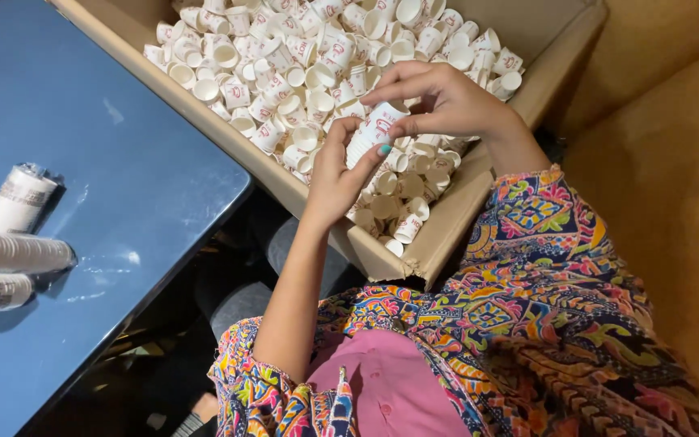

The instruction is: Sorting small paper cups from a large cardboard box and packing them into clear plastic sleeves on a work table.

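Both hands, left (335, 174) and right (446, 101), grip clamped around cup stack (370, 133) between them.

I hold a short stack of cups (370, 133), small white paper ones with a red mark on the side, nested one inside another. The stack lies tilted, its open end up and to the right, its lower end down-left in my left hand (335, 174). My right hand (446, 101) pinches the top cup's rim. The stack hangs just above the loose cups (285, 73) heaped in the box (446, 226).
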